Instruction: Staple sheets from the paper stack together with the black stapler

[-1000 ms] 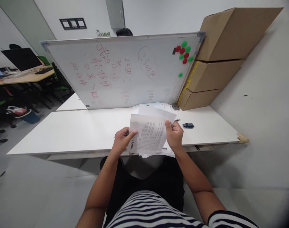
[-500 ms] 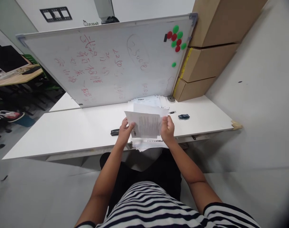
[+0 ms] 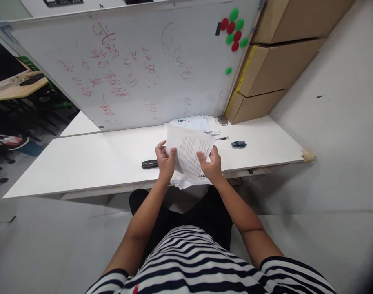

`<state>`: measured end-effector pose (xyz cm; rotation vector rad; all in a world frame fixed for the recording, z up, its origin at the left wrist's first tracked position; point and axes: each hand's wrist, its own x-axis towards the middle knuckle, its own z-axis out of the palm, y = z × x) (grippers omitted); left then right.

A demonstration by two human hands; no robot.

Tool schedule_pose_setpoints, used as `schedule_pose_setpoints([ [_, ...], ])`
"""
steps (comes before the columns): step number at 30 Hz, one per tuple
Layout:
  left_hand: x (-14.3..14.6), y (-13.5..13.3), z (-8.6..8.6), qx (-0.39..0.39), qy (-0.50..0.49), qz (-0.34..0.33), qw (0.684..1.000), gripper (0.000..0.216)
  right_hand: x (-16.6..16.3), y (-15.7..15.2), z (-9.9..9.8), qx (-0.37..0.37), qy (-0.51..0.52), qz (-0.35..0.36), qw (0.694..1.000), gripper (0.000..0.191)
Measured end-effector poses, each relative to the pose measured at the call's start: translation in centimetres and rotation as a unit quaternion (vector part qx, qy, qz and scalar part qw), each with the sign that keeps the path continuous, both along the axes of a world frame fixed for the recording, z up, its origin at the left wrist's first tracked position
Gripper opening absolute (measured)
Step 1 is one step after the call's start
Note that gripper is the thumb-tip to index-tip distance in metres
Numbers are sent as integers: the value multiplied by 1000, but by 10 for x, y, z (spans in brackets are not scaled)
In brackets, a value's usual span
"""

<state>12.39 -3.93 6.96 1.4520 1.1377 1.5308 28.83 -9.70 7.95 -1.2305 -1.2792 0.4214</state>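
Observation:
Printed paper sheets (image 3: pixel 188 153) are held up above the front of the desk, tilted, with lines of text facing me. My left hand (image 3: pixel 166 162) is closed on their left edge, thumb on the front. On the right side, my right hand (image 3: pixel 211 164) grips them with its thumb over the printed face. How many sheets there are I cannot tell. Beneath, more papers (image 3: pixel 186 183) lie at the desk's front edge, partly covered. Behind the held sheets rests another stack of papers (image 3: pixel 191 123) with "PONY" lettering. A black stapler-like object (image 3: pixel 149 164) lies beside my left hand.
On the white desk (image 3: pixel 91 163) are a pen (image 3: pixel 222 138), a small dark blue object (image 3: pixel 238 144) and a computer mouse (image 3: pixel 222 120). A whiteboard (image 3: pixel 128 73) with red writing and magnets stands at the back. Stacked cardboard boxes (image 3: pixel 260 102) rise at the right, by the wall.
The sheets have turned to lie at a slant, their printed face now more toward me. My right thumb has moved inward over the front. The camera view has tipped down slightly.

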Motion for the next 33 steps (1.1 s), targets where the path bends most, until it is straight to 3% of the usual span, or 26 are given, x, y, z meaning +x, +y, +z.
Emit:
schedule_pose_setpoints([
  [5,7,-1,-5,55,-16,47,997,48,-4,0,-8,44,-69,-38,996,31],
  [10,12,-5,-9,66,-8,33,997,38,-5,3,-7,103,-51,-15,993,27],
  [16,2,5,-27,-66,37,-84,994,42,-7,16,-35,-62,105,13,992,39],
  [19,-8,8,-31,-121,40,-124,984,40,-5,19,-44,-108,123,28,986,42],
  [24,-16,4,-28,-132,36,-126,983,36,-5,12,-43,-132,116,45,983,42],
  [30,-15,-1,-38,-231,-153,-182,944,39,-16,-1,-44,-113,78,61,989,38],
  [33,-16,-1,-37,-249,-174,-206,930,43,-17,-4,-46,-94,56,61,992,37],
])
